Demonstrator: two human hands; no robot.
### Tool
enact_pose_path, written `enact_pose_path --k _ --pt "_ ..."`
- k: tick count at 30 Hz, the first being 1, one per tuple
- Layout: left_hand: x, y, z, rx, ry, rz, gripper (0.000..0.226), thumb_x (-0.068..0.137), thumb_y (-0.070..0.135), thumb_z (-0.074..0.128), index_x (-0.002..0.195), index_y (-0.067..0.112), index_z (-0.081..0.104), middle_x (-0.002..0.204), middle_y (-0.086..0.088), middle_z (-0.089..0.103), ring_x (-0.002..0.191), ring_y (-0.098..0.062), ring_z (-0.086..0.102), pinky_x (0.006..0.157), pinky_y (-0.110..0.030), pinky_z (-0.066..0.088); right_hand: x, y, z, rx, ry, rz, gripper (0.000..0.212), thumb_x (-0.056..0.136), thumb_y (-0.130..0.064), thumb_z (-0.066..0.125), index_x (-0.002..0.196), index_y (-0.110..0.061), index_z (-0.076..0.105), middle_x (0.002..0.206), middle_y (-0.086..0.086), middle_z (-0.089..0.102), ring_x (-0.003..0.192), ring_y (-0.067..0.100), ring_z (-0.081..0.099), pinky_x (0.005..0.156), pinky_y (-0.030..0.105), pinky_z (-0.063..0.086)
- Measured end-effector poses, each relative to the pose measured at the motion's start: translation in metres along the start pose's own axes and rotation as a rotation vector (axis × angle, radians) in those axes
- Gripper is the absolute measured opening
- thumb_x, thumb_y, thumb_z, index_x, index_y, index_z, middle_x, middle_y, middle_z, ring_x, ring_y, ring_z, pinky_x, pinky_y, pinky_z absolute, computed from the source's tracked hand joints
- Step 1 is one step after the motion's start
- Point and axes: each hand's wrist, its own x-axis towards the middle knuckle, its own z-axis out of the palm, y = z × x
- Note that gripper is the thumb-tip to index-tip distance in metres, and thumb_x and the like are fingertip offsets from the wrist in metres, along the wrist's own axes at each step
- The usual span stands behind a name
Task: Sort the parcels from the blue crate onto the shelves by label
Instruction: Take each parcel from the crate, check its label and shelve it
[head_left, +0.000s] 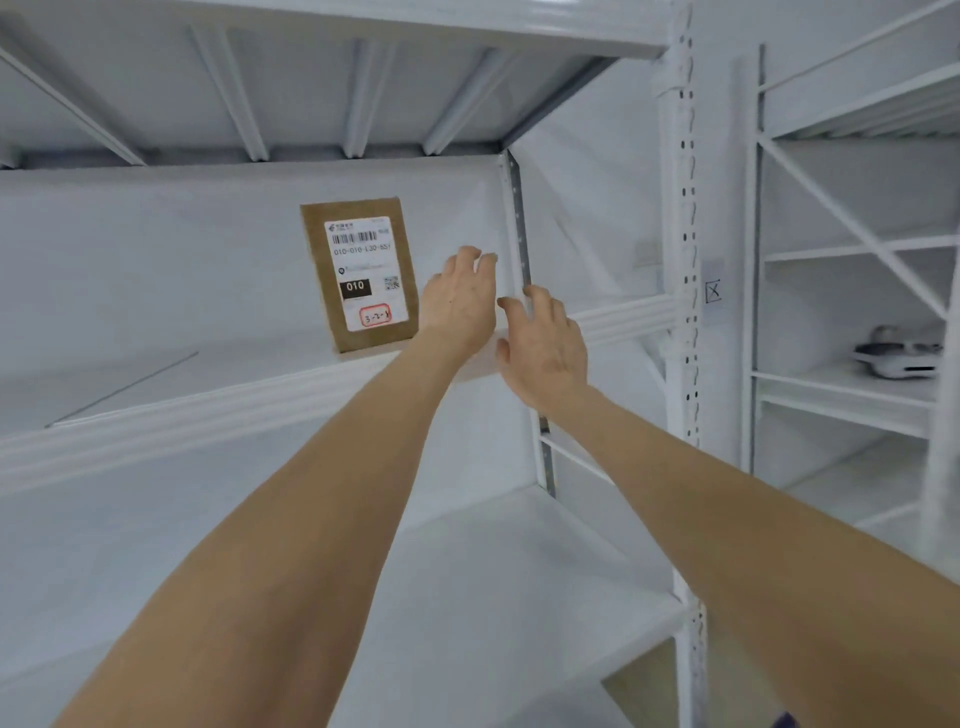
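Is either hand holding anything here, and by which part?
Nothing is held: left hand and right hand are open, right of the parcel standing on the shelf.

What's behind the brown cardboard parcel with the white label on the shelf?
Only the white back wall; the brown cardboard parcel stands upright on the white metal shelf. Whatever lies directly behind it is covered.

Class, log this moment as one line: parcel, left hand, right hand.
brown cardboard parcel: upright on white metal shelf, label facing out | left hand: open, empty, right of parcel | right hand: open, empty
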Motion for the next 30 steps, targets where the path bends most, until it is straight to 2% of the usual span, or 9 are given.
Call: enact_pose_path --k 5,12,17,20,25,28,30 --pt "-0.024 0.084 0.033 -0.122 -0.111 0.080 0.057 0.091 0.001 0.044 0.145 0.013 0.028 0.145 -0.007 0.030 0.130 -0.024 0.036 0.094 -0.035 0.040 -0.053 0.077 -0.014 -0.050 -0.052 0.150 0.043 0.098 -0.026 0.048 0.140 -0.019 0.040 0.150 0.006 0.028 0.134 0.025 0.033 0.101 0.035 0.034" --pt "-0.099 0.226 0.107 -0.237 -0.381 0.135 0.055 0.092 0.004 0.043 0.144 0.013 0.030 0.143 -0.008 0.032 0.128 -0.024 0.039 0.092 -0.037 0.044 -0.158 0.211 -0.028 -0.085 -0.233 0.271 0.032 0.095 -0.018 0.049 0.126 -0.018 0.055 0.141 0.006 0.036 0.128 0.024 0.036 0.087 0.033 0.039" --pt "-0.171 0.336 0.156 -0.300 -0.653 0.118 0.054 0.093 0.004 0.040 0.145 0.015 0.030 0.144 -0.007 0.031 0.130 -0.023 0.037 0.093 -0.037 0.043 -0.262 0.316 -0.040 -0.111 -0.490 0.344 0.031 0.096 -0.019 0.047 0.126 -0.020 0.056 0.139 0.006 0.034 0.131 0.023 0.032 0.096 0.034 0.040" --pt "-0.221 0.389 0.180 -0.327 -0.806 0.133 0.051 0.093 0.004 0.040 0.143 0.012 0.033 0.141 -0.010 0.034 0.127 -0.027 0.040 0.093 -0.040 0.044 -0.321 0.363 -0.047 -0.134 -0.609 0.381 0.032 0.094 -0.017 0.049 0.125 -0.017 0.057 0.133 0.009 0.038 0.125 0.026 0.035 0.100 0.034 0.037" --pt "-0.290 0.436 0.216 -0.318 -1.008 0.136 0.045 0.091 0.006 0.046 0.136 0.009 0.042 0.134 -0.012 0.042 0.119 -0.030 0.048 0.089 -0.038 0.043 -0.388 0.403 -0.041 -0.149 -0.840 0.535 0.034 0.094 -0.023 0.049 0.128 -0.018 0.053 0.133 0.010 0.041 0.124 0.027 0.038 0.103 0.036 0.038" --pt "-0.324 0.442 0.245 -0.344 -1.124 0.044 0.039 0.094 0.013 0.043 0.132 0.009 0.044 0.131 -0.011 0.043 0.114 -0.032 0.051 0.085 -0.040 0.046 -0.423 0.417 -0.023 -0.091 -0.943 0.664 0.036 0.094 -0.022 0.047 0.129 -0.019 0.049 0.135 0.011 0.039 0.126 0.029 0.036 0.103 0.041 0.039" --pt "-0.344 0.443 0.266 -0.362 -1.204 0.000 0.037 0.095 0.015 0.041 0.131 0.007 0.042 0.132 -0.014 0.043 0.115 -0.034 0.050 0.090 -0.045 0.048 -0.445 0.425 -0.009 -0.041 -1.009 0.775 0.038 0.094 -0.021 0.046 0.132 -0.019 0.046 0.139 0.012 0.034 0.131 0.032 0.030 0.103 0.043 0.040"
